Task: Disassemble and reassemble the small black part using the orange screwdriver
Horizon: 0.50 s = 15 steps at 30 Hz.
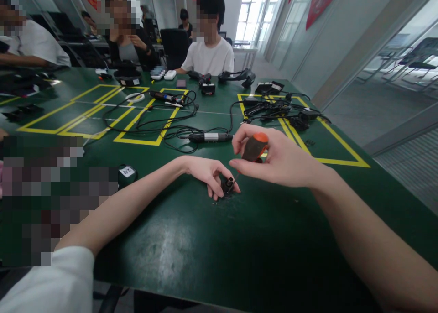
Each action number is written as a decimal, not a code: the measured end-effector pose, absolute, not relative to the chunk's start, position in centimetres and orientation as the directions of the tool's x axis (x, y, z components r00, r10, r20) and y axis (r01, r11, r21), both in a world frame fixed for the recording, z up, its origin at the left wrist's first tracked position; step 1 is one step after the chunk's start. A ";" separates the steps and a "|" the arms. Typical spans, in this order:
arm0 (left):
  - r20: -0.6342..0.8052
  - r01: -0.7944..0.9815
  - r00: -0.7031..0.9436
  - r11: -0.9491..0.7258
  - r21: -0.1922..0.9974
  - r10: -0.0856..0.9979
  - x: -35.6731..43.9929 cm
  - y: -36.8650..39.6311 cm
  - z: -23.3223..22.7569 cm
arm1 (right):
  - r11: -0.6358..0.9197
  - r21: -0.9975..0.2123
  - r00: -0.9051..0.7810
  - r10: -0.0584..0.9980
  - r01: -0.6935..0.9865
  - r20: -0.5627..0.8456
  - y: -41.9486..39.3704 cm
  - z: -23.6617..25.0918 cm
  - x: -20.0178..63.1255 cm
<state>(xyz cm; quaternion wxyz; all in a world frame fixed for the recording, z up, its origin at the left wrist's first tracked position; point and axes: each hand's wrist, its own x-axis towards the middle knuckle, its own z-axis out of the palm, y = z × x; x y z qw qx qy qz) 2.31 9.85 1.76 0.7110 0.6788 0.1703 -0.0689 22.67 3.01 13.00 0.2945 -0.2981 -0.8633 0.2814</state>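
My right hand (273,158) grips a screwdriver (255,147) by its stubby orange and dark handle. The thin shaft slants down and left to a small black part (228,185) with a round, tube-like top. Around that part my left hand (210,174) closes its thumb and fingers, holding it on the green tabletop (191,240). The fingers hide much of the part, so its exact kind cannot be made out. Tiny bits, perhaps screws (215,203), lie just in front of the left fingertips.
Beyond my hands lie a black cylindrical device (210,137) with a pale band and looped black cables (150,130). A heap of black cables and adapters (273,110) sits at the back right. Yellow tape (137,142) marks rectangles. Several people sit across and to the left.
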 end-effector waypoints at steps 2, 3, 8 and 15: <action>-0.345 0.347 0.925 0.017 0.938 0.161 2.6 9.6 1.9 | 0.657 -0.669 -0.656 0.680 0.347 0.327 2.9 13.0 22.6; -0.342 0.349 0.923 -0.010 0.937 0.176 2.7 9.4 2.0 | 0.652 -0.676 -0.662 0.679 0.345 0.317 2.9 13.0 22.6; -0.310 0.328 0.930 -0.067 0.942 0.197 2.9 9.1 2.3 | 0.616 -0.692 -0.679 0.691 0.376 0.246 3.0 12.7 22.3; -0.274 0.309 0.929 -0.115 0.944 0.247 2.6 8.8 1.8 | 0.559 -0.743 -0.641 0.732 0.368 0.232 2.8 13.0 22.1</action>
